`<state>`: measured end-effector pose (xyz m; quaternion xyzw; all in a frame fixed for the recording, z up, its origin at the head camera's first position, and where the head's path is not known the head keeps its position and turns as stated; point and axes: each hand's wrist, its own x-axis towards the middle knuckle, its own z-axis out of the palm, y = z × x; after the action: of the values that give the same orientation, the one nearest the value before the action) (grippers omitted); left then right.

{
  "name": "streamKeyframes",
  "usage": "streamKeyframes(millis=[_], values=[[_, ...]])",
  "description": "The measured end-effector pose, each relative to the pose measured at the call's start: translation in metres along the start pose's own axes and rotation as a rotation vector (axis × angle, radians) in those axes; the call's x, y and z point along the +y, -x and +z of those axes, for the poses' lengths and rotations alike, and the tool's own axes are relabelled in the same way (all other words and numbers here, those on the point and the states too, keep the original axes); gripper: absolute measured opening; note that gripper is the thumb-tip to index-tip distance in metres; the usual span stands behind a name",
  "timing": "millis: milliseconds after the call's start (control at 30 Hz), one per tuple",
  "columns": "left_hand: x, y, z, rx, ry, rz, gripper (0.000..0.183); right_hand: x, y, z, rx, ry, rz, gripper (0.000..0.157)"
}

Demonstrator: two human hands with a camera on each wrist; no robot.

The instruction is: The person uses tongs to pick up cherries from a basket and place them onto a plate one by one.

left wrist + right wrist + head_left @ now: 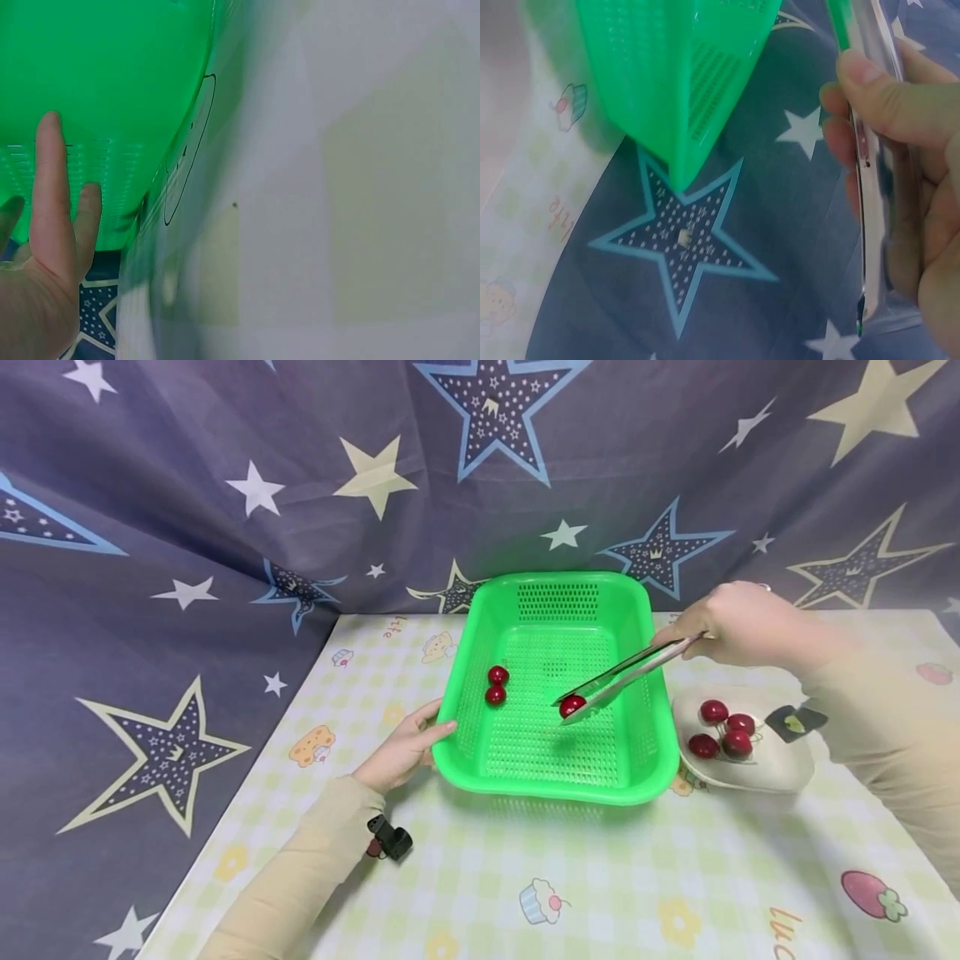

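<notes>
A green plastic basket (551, 785) sits on the table. My left hand (405, 745) holds its left side, thumb over the rim; in the left wrist view, the fingers (52, 195) lie straight against the outer wall. My right hand (738, 622) grips metal tongs (637, 670), also seen in the right wrist view (870, 187). A dark red cherry (573, 707) is between the tongs' tips, low over the basket's bottom. Inside, to the left, lie two more cherries (496, 685). Several cherries (737, 744) lie in a pale dish (780, 768) right of the basket.
A checked tablecloth (435, 877) with printed cartoons covers the table. Behind and to the left hangs a dark star-patterned cloth (285, 443). The right forearm reaches over the dish, and the basket's right rim stands close beside that dish.
</notes>
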<state>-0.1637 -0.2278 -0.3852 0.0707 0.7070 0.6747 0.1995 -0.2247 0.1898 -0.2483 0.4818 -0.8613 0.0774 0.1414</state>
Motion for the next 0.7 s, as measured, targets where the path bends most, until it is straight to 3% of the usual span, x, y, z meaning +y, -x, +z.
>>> streamKeyframes(millis=[267,367,467,567,700], values=[[-0.001,0.001,0.0,0.011,-0.013,0.006,0.064,0.021,0.029,-0.004,0.127,0.008,-0.075,0.046],[-0.001,0.001,0.0,0.011,-0.007,0.004,0.064,0.028,0.041,-0.01,0.156,0.004,-0.063,0.049],[-0.001,0.0,0.0,0.012,-0.005,0.005,0.064,0.033,0.052,-0.016,0.178,0.012,-0.047,0.033],[-0.002,-0.001,-0.001,0.013,-0.004,0.004,0.064,0.037,0.064,-0.022,0.21,0.035,-0.013,0.027],[-0.002,-0.001,0.0,0.006,-0.005,0.005,0.064,0.039,0.083,-0.031,0.198,0.107,0.157,0.039]])
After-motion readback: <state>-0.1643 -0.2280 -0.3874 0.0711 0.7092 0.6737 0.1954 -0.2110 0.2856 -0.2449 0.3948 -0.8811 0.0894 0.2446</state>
